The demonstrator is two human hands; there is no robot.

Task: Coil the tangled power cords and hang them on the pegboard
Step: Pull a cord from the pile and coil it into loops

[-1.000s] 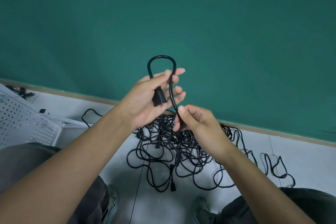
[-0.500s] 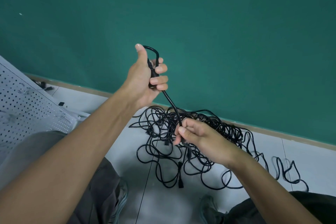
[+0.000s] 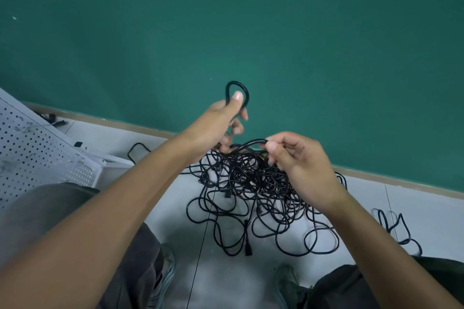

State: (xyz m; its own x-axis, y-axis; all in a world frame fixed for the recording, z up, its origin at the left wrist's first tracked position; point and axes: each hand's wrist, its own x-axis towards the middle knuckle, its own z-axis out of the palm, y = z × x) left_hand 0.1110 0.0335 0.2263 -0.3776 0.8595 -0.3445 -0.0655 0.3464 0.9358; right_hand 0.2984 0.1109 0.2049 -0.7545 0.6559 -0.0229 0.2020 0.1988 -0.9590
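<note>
While both hands work above the pile:
Left hand [image 3: 216, 120]: grips cord [image 3: 237, 85] loop, 12 o'clock.
Right hand [image 3: 298, 160]: pinches same cord.
Pile [image 3: 251, 195]: floor, 6 o'clock.

The black, smooth rubbery power cords [image 3: 251, 190] are catching a slight sheen on the pale glossy floor tiles [image 3: 426, 198]; the white perforated metal pegboard [image 3: 37, 153] is looking matt and scuffed; the green wall [image 3: 251, 20] is appearing matt.

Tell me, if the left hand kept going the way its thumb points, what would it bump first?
Probably the green wall. The left hand points up and away, past its cord loop, though depth is hard to judge.
</note>
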